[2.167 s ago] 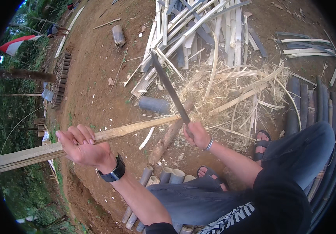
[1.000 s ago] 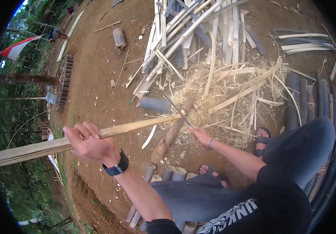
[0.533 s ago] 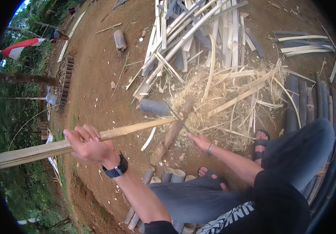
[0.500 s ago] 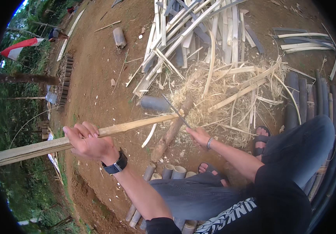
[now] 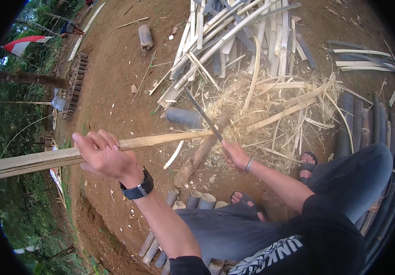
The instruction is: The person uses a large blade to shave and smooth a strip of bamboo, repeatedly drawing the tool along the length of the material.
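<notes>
My left hand (image 5: pixel 106 153) is closed around a long pale bamboo strip (image 5: pixel 165 139), which runs from the left rim to the middle of the view. Its far end meets a log (image 5: pixel 200 156) lying on the ground. A long dark-bladed knife (image 5: pixel 203 113) is gripped in my right hand (image 5: pixel 235 155), only part of its handle showing. The blade slants up to the left and crosses the strip's end just above the log. Pale shavings (image 5: pixel 238 107) lie heaped around and beyond that spot.
Split bamboo strips (image 5: pixel 234 32) are piled at the far side, with more strips (image 5: pixel 367 59) at the far right. Bamboo poles (image 5: pixel 375 119) lie along my right, and cut bamboo sections (image 5: pixel 206 200) beside my legs. A short bamboo piece (image 5: pixel 183 117) rests near the log.
The knife has turned a little more upright, showing more blade beyond the strip. My left hand and the strip have shifted slightly. Both hands keep their hold.
</notes>
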A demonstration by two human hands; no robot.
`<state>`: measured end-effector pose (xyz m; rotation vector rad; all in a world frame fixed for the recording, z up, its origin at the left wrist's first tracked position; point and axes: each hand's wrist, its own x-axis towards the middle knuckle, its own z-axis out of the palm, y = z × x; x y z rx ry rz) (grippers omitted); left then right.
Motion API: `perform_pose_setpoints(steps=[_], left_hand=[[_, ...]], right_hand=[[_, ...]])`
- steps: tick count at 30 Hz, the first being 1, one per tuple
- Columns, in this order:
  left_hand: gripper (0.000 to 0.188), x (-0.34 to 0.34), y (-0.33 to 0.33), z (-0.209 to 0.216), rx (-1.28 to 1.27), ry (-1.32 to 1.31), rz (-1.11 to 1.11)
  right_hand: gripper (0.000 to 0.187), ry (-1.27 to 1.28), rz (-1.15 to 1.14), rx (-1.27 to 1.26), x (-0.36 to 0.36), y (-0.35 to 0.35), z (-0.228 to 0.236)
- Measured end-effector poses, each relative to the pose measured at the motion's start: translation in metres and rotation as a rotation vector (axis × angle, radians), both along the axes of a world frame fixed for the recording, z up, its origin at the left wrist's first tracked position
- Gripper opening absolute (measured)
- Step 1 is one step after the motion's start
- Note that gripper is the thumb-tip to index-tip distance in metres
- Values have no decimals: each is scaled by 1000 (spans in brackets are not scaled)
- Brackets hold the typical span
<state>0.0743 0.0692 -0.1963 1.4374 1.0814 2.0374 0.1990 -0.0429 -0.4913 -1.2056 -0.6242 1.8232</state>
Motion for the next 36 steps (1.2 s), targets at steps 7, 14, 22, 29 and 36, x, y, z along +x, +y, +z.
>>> perform_pose_setpoints(steps=[7,14,22,29,36], left_hand=[[36,7,11,6,-5,-44,-8],[45,2,8,5,-55,15,47],[45,10,11,12,-29,3,40],[41,0,13,6,9,3,15],[44,4,9,9,-16,-22,11]], right_hand=[[68,195,-202,170,4,-12,-20],[67,-9,19,19,12,7,-8],[68,-130,152,-218,8,-33,-55],[67,-95,-22,356,13,16,25],[65,-310,161,-244,2,-50,-77]])
